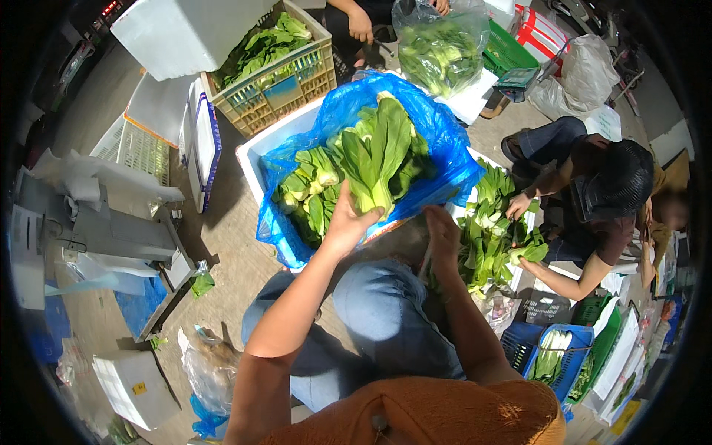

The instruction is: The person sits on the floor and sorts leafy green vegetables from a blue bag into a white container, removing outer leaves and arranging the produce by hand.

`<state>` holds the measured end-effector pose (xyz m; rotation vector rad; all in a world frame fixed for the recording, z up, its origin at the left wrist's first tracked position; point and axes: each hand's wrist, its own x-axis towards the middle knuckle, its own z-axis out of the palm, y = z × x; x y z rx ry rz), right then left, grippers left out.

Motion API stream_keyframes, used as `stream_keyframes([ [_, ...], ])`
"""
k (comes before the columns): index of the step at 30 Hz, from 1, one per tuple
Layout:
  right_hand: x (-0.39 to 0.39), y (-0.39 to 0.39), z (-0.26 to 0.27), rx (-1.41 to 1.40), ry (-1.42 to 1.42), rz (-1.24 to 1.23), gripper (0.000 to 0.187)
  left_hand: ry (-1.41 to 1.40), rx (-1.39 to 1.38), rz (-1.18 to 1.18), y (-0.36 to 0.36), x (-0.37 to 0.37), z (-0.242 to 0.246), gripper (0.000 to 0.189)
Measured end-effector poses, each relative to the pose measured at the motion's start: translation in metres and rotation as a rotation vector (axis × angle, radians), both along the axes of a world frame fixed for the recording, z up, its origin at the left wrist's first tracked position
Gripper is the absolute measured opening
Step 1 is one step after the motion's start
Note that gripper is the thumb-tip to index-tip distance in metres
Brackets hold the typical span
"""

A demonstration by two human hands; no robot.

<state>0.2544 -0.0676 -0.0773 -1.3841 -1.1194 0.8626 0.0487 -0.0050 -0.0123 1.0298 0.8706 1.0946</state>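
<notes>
My left hand (351,223) holds a head of bok choy (378,150) by its pale base, leaves pointing away from me. It is over a white foam box (249,161) lined with a blue plastic bag (445,139). More bok choy (314,183) lies inside the bag. In shadow at the right of the box's near edge is my right hand (442,233), with no vegetable visible in it; its fingers are extended. Beside it, a heap of leafy greens (484,233) lies in another pale container, partly covered by a co-worker's hands.
A beige plastic crate (278,83) of greens stands beyond the box. A clear bag of greens (442,55) is at the far side. At right a co-worker (606,194) crouches, handling greens. Blue basket (562,356) lies lower right; metal equipment (128,222) stands left.
</notes>
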Motion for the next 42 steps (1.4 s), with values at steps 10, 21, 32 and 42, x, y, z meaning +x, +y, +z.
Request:
stream_keyframes([
  [10,-0.07,0.078,0.064,-0.15,0.565,0.202,0.034,0.745,0.497,0.273,-0.001,-0.007,0.009,0.085],
  [21,-0.078,0.079,0.059,-0.156,0.654,0.339,0.03,0.39,0.194,0.098,-0.002,-0.02,0.01,0.051],
  [32,-0.084,0.077,0.078,-0.072,0.766,0.442,0.023,0.019,-0.175,-0.104,-0.004,-0.032,0.001,0.032],
  [42,-0.088,0.068,0.06,-0.092,0.6,0.121,0.013,0.011,-0.206,-0.077,0.002,-0.035,0.001,0.036],
])
